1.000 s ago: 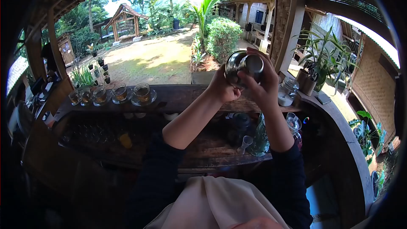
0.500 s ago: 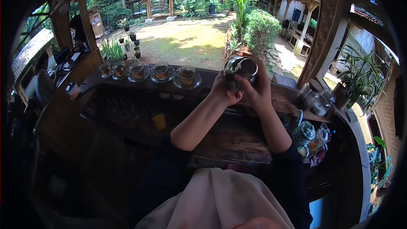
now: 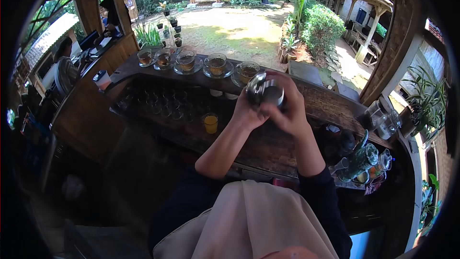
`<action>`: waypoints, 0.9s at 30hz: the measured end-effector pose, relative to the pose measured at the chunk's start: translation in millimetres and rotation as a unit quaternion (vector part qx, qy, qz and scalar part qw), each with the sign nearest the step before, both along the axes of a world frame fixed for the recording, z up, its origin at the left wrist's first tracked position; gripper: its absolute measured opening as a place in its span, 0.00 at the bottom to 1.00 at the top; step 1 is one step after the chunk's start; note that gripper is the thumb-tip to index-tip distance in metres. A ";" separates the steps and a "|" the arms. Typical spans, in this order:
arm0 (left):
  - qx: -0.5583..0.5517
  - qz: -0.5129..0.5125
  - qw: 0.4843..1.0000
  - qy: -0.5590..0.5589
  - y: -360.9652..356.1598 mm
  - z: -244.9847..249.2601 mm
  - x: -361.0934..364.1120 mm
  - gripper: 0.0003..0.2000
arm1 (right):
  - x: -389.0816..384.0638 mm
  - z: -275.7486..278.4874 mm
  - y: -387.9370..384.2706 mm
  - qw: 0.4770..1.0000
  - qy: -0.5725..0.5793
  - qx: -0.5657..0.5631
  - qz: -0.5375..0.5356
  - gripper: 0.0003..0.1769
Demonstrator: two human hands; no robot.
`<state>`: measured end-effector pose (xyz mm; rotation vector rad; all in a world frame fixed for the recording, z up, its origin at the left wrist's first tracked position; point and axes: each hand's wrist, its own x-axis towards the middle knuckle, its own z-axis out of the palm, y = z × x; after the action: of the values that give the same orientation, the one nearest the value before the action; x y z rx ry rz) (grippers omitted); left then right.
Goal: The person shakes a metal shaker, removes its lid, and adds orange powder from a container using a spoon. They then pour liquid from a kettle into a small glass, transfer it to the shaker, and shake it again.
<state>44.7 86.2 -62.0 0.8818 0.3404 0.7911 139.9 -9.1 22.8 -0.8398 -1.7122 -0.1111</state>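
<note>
Both hands are wrapped around a shiny metal cocktail shaker (image 3: 264, 92), held up above the wooden counter (image 3: 258, 151) and tilted, one end facing me. My left hand (image 3: 247, 111) closes on its left and lower side. On the right, my right hand (image 3: 290, 107) covers the top and side, with its thumb across the near part. Motion blurs the shaker slightly, and the fingers behind it are hidden. Just left of it, a glass cup (image 3: 249, 70) of brown drink stands on a saucer, last in a row of several similar cups (image 3: 215, 64).
A glass of orange drink (image 3: 210, 123) stands on the lower counter beside several clear glasses (image 3: 165, 104). Glass jars (image 3: 387, 125) and a green patterned pitcher (image 3: 362, 159) are at right. A lidded tumbler (image 3: 101, 80) stands at left, near a seated person (image 3: 67, 69).
The view has shifted, so the counter and cups appear farther right. Both hands still grip the shaker, which has tilted differently and now appears closer to the last cup.
</note>
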 end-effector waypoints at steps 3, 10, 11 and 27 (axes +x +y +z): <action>-0.385 -0.047 0.921 -0.038 -2.8 0.2 -3.6 0.25 | -2.7 -9.0 4.2 0.982 0.135 -0.124 -0.046 0.25; 0.121 -0.353 0.844 -0.384 -27.8 47.2 -60.0 0.38 | -59.1 14.1 -65.7 0.867 -0.322 0.356 0.134 0.16; 0.122 -0.353 0.844 -0.384 -24.5 43.7 -58.1 0.38 | -56.8 10.4 -61.2 0.866 -0.322 0.357 0.135 0.16; 0.184 -0.293 0.833 -0.432 -20.9 51.4 -53.9 0.34 | -54.8 -44.8 -50.3 0.879 -0.232 0.389 0.146 0.16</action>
<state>-9.2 65.3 -10.6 0.8220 -0.8831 0.6013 85.1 -59.4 -22.0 0.0661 -1.9754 -0.7931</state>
